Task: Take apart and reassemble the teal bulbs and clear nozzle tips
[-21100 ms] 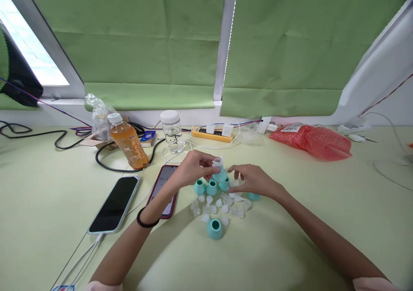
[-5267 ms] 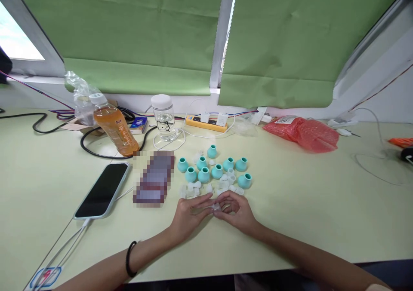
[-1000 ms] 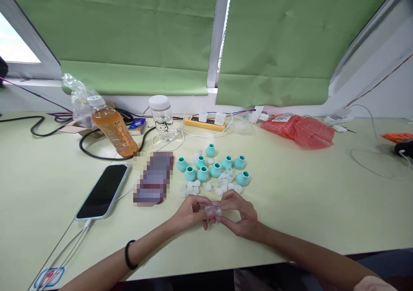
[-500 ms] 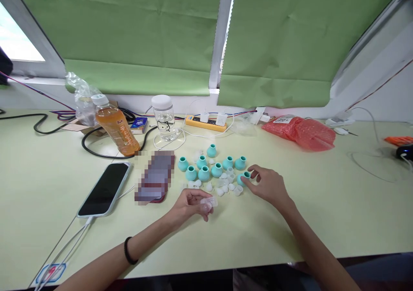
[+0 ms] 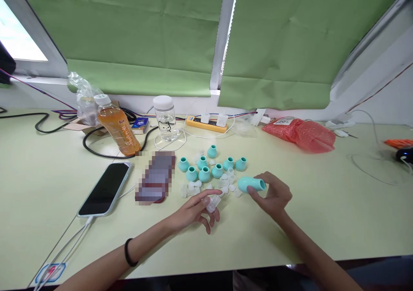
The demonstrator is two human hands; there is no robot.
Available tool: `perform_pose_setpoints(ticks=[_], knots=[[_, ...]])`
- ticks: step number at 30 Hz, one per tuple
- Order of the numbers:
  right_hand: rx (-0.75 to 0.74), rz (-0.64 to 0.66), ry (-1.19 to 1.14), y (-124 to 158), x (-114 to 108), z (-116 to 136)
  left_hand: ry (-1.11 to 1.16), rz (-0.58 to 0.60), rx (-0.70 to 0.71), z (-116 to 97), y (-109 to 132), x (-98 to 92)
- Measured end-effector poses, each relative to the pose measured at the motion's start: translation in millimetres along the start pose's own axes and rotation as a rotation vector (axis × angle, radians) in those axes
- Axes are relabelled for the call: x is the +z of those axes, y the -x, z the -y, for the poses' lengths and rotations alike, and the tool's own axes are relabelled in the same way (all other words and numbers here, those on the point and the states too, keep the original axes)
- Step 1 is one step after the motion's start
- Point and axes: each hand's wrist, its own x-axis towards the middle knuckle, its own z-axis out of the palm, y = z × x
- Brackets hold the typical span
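Between the thumb and fingers of my left hand (image 5: pixel 198 209) is a small clear plastic piece (image 5: pixel 213 203), held just above the table. My right hand (image 5: pixel 273 195) grips a turquoise bulb-shaped piece (image 5: pixel 248 184) by its neck; it lies tilted sideways, its open mouth pointing right. Several more turquoise bulb-shaped pieces (image 5: pixel 204 174) stand upright behind my hands with their round openings up. Small white and translucent plastic parts (image 5: pixel 228 178) lie scattered between them and my hands, some partly hidden by my left fingers.
Left of the pieces lie a blurred reddish phone (image 5: pixel 156 177) and a white-cased phone (image 5: pixel 105 190) on a cable. Behind stand an orange drink bottle (image 5: pixel 118 127), a clear cup (image 5: pixel 165 119) and a yellow power strip (image 5: pixel 206 124). A red bubble-wrap bag (image 5: pixel 300 134) rests at back right.
My right hand has picked up the turquoise piece from the table and tipped it sideways. The clear piece has turned in my left hand, whose lower fingers have spread.
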Motion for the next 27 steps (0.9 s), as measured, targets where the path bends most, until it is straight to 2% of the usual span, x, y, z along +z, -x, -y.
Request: perform_pose_setpoints(ticks=[2, 7, 11, 15, 18, 21, 24, 27], knots=[[0.007, 0.038, -0.143, 9, 5, 8, -0.016, 0.0, 0.006, 1, 0, -0.3], [0.059, 0.234, -0.338, 26, 14, 27, -0.038, 0.022, 0.025, -2, 0, 0.0], [0.146, 0.36, -0.41, 30, 15, 35, -0.034, -0.117, 0.113, -7, -1, 0.8], [0.207, 0.462, -0.306, 31, 17, 39, -0.066, -0.262, 0.184, -7, -3, -0.1], [0.181, 0.451, -0.189, 32, 20, 38, -0.072, -0.338, 0.206, -6, -3, -1.7], [0.146, 0.423, -0.134, 33, 23, 37, -0.015, -0.351, 0.212, -9, -1, -2.5], [0.142, 0.455, -0.124, 33, 25, 36, 0.043, -0.341, 0.196, -10, 0, -1.5], [0.157, 0.494, -0.134, 34, 25, 36, -0.001, -0.33, 0.165, -8, 0, -0.2]])
